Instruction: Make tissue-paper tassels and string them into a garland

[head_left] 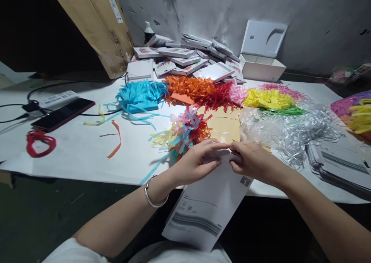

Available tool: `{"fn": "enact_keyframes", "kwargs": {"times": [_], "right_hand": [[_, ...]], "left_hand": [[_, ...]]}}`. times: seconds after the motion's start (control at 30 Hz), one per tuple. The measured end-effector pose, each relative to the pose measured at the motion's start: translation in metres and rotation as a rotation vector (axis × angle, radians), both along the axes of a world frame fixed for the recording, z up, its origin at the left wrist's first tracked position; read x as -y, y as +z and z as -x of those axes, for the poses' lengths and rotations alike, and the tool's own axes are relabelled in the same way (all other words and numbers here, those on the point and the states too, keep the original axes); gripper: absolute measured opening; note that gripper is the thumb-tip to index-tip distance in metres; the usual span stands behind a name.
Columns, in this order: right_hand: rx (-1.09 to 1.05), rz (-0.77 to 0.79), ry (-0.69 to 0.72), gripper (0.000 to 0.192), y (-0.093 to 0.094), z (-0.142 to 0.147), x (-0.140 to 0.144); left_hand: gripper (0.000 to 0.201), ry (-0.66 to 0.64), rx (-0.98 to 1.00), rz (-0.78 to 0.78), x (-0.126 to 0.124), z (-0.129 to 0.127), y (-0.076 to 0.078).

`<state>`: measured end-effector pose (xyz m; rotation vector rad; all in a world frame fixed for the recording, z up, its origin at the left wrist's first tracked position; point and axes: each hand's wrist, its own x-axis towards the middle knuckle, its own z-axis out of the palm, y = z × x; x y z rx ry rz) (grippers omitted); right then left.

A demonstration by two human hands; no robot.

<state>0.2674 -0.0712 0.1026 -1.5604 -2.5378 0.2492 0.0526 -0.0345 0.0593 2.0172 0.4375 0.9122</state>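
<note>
A white printed cardboard box (203, 205) slants from the table edge down over my lap, with a dark square marked "1" near its upper corner. My left hand (198, 160) pinches the left part of its upper end between thumb and fingers. At the right part of that end, my right hand (252, 160) is closed on the card with curled fingers. Just beyond my left hand lies a multicoloured bunch of paper strips (188, 129). A tan card sheet (223, 126) is on the table past my fingertips. The box's upper end is partly hidden by my hands.
Fringed paper bundles in blue (142, 95), orange (188, 87) and yellow (268, 99) line the table. Silvery strings (307, 124) and stacked flat boxes (342, 162) are right. Finished-looking boxes (185, 56) pile behind. A phone (63, 114) and carton (95, 23) are left.
</note>
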Motion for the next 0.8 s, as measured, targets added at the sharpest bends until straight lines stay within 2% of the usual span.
{"fn": "enact_keyframes", "kwargs": {"times": [0.2, 0.37, 0.53, 0.7, 0.8], "right_hand": [[0.022, 0.025, -0.009, 0.015, 0.008, -0.002, 0.005], [0.019, 0.072, 0.033, 0.015, 0.012, -0.003, 0.011], [-0.016, 0.137, 0.043, 0.015, 0.007, 0.001, 0.020], [-0.103, 0.194, 0.047, 0.016, -0.001, 0.006, 0.028], [-0.155, 0.188, 0.051, 0.020, -0.002, 0.009, 0.030]], "left_hand": [[0.053, -0.023, 0.038, -0.044, 0.006, -0.001, 0.007], [0.056, -0.034, 0.038, -0.037, 0.009, -0.002, 0.004], [0.043, -0.087, 0.095, 0.003, 0.013, -0.001, -0.008], [0.036, -0.065, 0.135, 0.122, 0.020, 0.005, -0.025], [0.037, -0.040, 0.129, 0.192, 0.026, 0.010, -0.030]]}}
